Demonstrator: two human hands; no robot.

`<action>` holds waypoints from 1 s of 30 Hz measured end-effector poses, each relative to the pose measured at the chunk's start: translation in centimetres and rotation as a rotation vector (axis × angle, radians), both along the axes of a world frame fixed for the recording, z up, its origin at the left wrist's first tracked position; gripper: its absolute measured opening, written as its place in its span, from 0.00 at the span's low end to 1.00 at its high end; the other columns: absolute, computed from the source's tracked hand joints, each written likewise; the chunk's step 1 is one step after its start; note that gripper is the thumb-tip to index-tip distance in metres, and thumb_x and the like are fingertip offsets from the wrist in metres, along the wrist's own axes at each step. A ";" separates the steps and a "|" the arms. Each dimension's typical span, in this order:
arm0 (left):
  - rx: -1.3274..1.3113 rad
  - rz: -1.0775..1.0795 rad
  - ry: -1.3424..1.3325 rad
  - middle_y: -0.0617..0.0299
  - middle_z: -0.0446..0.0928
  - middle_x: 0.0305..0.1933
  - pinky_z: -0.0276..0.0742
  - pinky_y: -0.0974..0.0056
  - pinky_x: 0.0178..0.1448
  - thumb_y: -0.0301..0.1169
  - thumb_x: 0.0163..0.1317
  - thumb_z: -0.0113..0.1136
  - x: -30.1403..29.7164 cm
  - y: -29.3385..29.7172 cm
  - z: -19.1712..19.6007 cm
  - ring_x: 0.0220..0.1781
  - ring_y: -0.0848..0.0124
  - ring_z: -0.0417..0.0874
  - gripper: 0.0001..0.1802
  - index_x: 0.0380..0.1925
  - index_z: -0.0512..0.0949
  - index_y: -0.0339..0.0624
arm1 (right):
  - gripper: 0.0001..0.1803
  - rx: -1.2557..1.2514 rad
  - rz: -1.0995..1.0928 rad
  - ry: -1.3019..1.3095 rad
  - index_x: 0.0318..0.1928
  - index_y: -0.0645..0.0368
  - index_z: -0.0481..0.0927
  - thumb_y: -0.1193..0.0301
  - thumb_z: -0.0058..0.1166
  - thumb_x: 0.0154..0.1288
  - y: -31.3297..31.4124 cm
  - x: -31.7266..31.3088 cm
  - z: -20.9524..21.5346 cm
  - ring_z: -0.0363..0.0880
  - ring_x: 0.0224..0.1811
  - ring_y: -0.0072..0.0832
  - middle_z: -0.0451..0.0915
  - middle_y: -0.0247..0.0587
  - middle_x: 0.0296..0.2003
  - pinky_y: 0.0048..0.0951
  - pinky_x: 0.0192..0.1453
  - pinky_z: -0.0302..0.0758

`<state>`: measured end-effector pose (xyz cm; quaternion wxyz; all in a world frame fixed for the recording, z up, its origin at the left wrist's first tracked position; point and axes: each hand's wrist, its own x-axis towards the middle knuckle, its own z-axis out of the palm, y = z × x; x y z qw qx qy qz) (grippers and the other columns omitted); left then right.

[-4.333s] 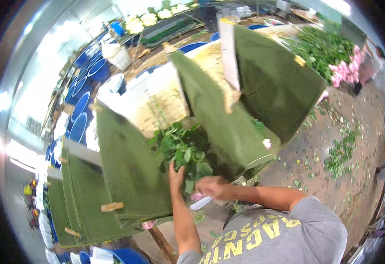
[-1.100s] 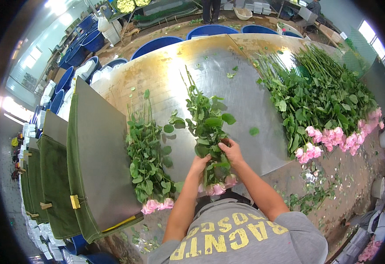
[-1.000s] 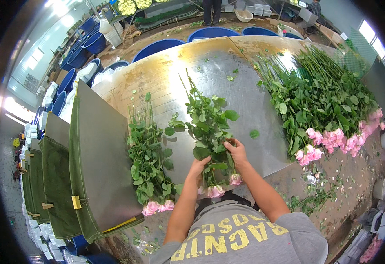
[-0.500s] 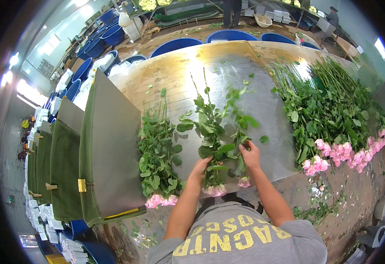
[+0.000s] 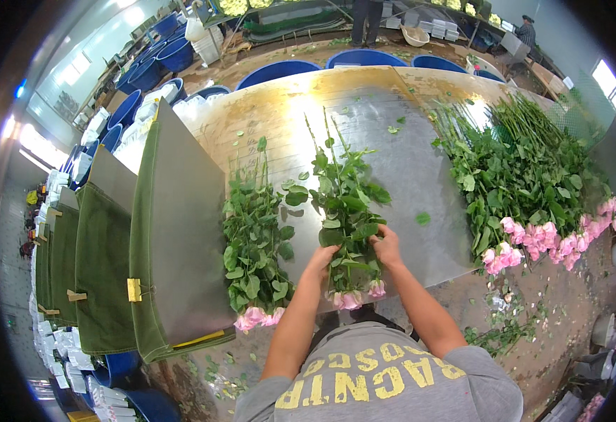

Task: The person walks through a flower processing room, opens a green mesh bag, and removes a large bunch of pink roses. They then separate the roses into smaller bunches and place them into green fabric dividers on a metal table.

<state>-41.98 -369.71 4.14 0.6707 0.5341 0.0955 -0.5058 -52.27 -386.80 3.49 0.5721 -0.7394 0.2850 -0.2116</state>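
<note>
Pink roses point(image 5: 348, 300) lie heads toward me on the metal table, their leafy stems pointing away. My left hand point(image 5: 323, 259) is closed at the left side of this middle bunch, its fingertips partly hidden by leaves. On the other side, my right hand point(image 5: 385, 247) pinches the stem of a single rose point(image 5: 376, 288), which rests against the bunch. A second bunch of pink roses point(image 5: 255, 246) lies to the left, apart from my hands. At the far right is a large pile of pink roses point(image 5: 533, 183).
Upright panels covered in green cloth point(image 5: 150, 232) line the table's left side, one held with a yellow clip point(image 5: 133, 290). Blue tubs point(image 5: 278, 72) stand beyond the far edge. Loose leaves point(image 5: 422, 219) dot the metal table point(image 5: 420, 176). Two people stand in the background.
My right hand has moved left, bringing the single rose from beside the middle bunch up against it. My left hand has stayed at the bunch.
</note>
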 end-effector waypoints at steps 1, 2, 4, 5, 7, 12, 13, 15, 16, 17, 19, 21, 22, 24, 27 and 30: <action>-0.023 -0.002 0.037 0.57 0.79 0.39 0.79 0.56 0.39 0.33 0.61 0.56 0.2 0.1 0.0 0.36 0.63 0.81 0.13 0.43 0.76 0.38 | 0.17 0.094 -0.046 -0.021 0.46 0.63 0.78 0.74 0.58 0.53 0.1 -0.1 -0.2 0.81 0.39 0.30 0.83 0.44 0.37 0.31 0.44 0.76; 0.016 0.012 0.096 0.57 0.79 0.38 0.80 0.56 0.38 0.34 0.62 0.56 0.4 0.3 0.1 0.36 0.63 0.81 0.14 0.43 0.76 0.38 | 0.17 0.201 -0.088 -0.064 0.46 0.64 0.78 0.74 0.57 0.53 0.1 -0.3 -0.3 0.81 0.39 0.29 0.83 0.45 0.37 0.30 0.45 0.76; 0.021 0.020 0.047 0.56 0.79 0.36 0.80 0.56 0.35 0.31 0.62 0.53 0.6 0.5 0.2 0.33 0.62 0.82 0.12 0.42 0.76 0.36 | 0.17 0.213 -0.110 -0.078 0.46 0.65 0.78 0.75 0.57 0.54 0.1 -0.6 -0.4 0.81 0.39 0.29 0.83 0.45 0.38 0.30 0.45 0.76; 0.026 -0.015 0.052 0.56 0.79 0.36 0.80 0.56 0.35 0.33 0.62 0.54 0.6 0.5 0.2 0.33 0.63 0.81 0.13 0.42 0.76 0.37 | 0.17 0.119 -0.091 -0.047 0.46 0.66 0.78 0.76 0.57 0.54 0.0 -0.7 -0.4 0.81 0.39 0.29 0.83 0.46 0.38 0.30 0.45 0.76; 0.029 -0.085 0.062 0.57 0.79 0.36 0.80 0.57 0.36 0.34 0.63 0.55 0.6 0.7 0.4 0.32 0.64 0.81 0.13 0.42 0.76 0.37 | 0.17 0.025 -0.060 0.006 0.46 0.66 0.78 0.78 0.56 0.54 -0.1 -0.8 -0.3 0.81 0.40 0.29 0.83 0.46 0.38 0.29 0.45 0.76; -0.133 -0.093 -0.051 0.58 0.79 0.34 0.80 0.61 0.32 0.31 0.61 0.59 0.0 0.7 0.8 0.29 0.67 0.81 0.11 0.41 0.76 0.36 | 0.16 -0.089 -0.090 0.069 0.45 0.65 0.78 0.79 0.57 0.53 1.1 -1.0 0.0 0.80 0.40 0.27 0.83 0.44 0.37 0.28 0.45 0.75; -0.140 -0.102 -0.068 0.59 0.79 0.33 0.80 0.61 0.31 0.30 0.60 0.60 -0.2 0.5 0.7 0.29 0.67 0.81 0.11 0.41 0.76 0.36 | 0.15 -0.077 -0.071 0.066 0.44 0.65 0.78 0.79 0.56 0.53 1.5 -1.1 0.0 0.80 0.39 0.27 0.83 0.43 0.37 0.27 0.45 0.74; -0.129 -0.085 -0.051 0.59 0.79 0.33 0.81 0.62 0.31 0.28 0.56 0.66 -0.5 0.1 0.7 0.28 0.67 0.81 0.13 0.39 0.76 0.36 | 0.14 -0.051 -0.068 0.078 0.44 0.64 0.78 0.80 0.55 0.54 2.4 -1.2 -0.2 0.79 0.39 0.26 0.83 0.40 0.36 0.27 0.45 0.74; -0.128 -0.077 -0.112 0.60 0.79 0.33 0.80 0.61 0.31 0.28 0.56 0.66 -0.5 0.0 0.7 0.29 0.67 0.81 0.12 0.38 0.76 0.36 | 0.13 -0.037 -0.078 0.084 0.44 0.64 0.78 0.80 0.55 0.55 2.8 -1.1 -0.3 0.79 0.38 0.25 0.83 0.39 0.36 0.27 0.44 0.74; -0.145 -0.052 -0.127 0.60 0.79 0.33 0.80 0.61 0.32 0.29 0.56 0.66 -0.6 0.0 0.8 0.30 0.67 0.81 0.12 0.39 0.76 0.37 | 0.13 -0.006 -0.061 0.111 0.43 0.64 0.78 0.80 0.54 0.56 3.1 -1.0 -0.4 0.79 0.38 0.24 0.83 0.38 0.35 0.27 0.44 0.74; -0.109 -0.033 -0.087 0.61 0.79 0.33 0.79 0.59 0.33 0.30 0.57 0.65 -0.6 0.5 1.0 0.32 0.67 0.81 0.13 0.39 0.77 0.37 | 0.12 0.112 -0.061 -0.011 0.43 0.65 0.78 0.80 0.53 0.57 3.0 -0.7 -0.5 0.78 0.37 0.24 0.82 0.38 0.35 0.27 0.43 0.74; -0.156 -0.086 -0.054 0.59 0.80 0.35 0.79 0.59 0.34 0.32 0.59 0.62 -0.2 1.5 1.5 0.32 0.66 0.82 0.13 0.42 0.77 0.38 | 0.12 0.264 -0.041 -0.070 0.44 0.66 0.78 0.80 0.53 0.58 2.3 -0.3 -0.7 0.78 0.37 0.24 0.81 0.38 0.36 0.27 0.43 0.74; -0.136 -0.055 -0.028 0.57 0.81 0.36 0.79 0.59 0.34 0.32 0.61 0.61 -0.1 2.1 1.8 0.32 0.65 0.82 0.13 0.43 0.76 0.38 | 0.12 0.350 -0.038 -0.080 0.44 0.67 0.77 0.80 0.53 0.58 2.0 -0.4 -0.8 0.78 0.37 0.24 0.81 0.39 0.36 0.27 0.43 0.74; -0.167 -0.034 0.034 0.55 0.81 0.37 0.80 0.59 0.35 0.31 0.63 0.57 0.2 3.1 2.5 0.33 0.64 0.83 0.13 0.46 0.76 0.38 | 0.12 0.407 -0.027 -0.079 0.44 0.69 0.77 0.79 0.54 0.59 1.5 -0.5 -0.9 0.78 0.38 0.24 0.81 0.40 0.37 0.26 0.42 0.74; -0.096 -0.073 0.011 0.59 0.79 0.42 0.79 0.61 0.32 0.30 0.66 0.52 0.7 3.9 3.2 0.36 0.64 0.83 0.18 0.56 0.73 0.52 | 0.15 0.275 -0.038 0.012 0.46 0.69 0.77 0.75 0.56 0.58 1.6 -0.6 -1.0 0.78 0.38 0.23 0.81 0.41 0.37 0.26 0.44 0.75; 0.000 -0.054 -0.001 0.59 0.79 0.42 0.80 0.60 0.33 0.27 0.64 0.52 0.4 3.8 3.5 0.37 0.64 0.83 0.17 0.54 0.73 0.49 | 0.18 0.104 -0.026 -0.050 0.47 0.68 0.78 0.73 0.57 0.56 2.3 -1.0 -0.4 0.80 0.41 0.27 0.83 0.43 0.38 0.28 0.49 0.74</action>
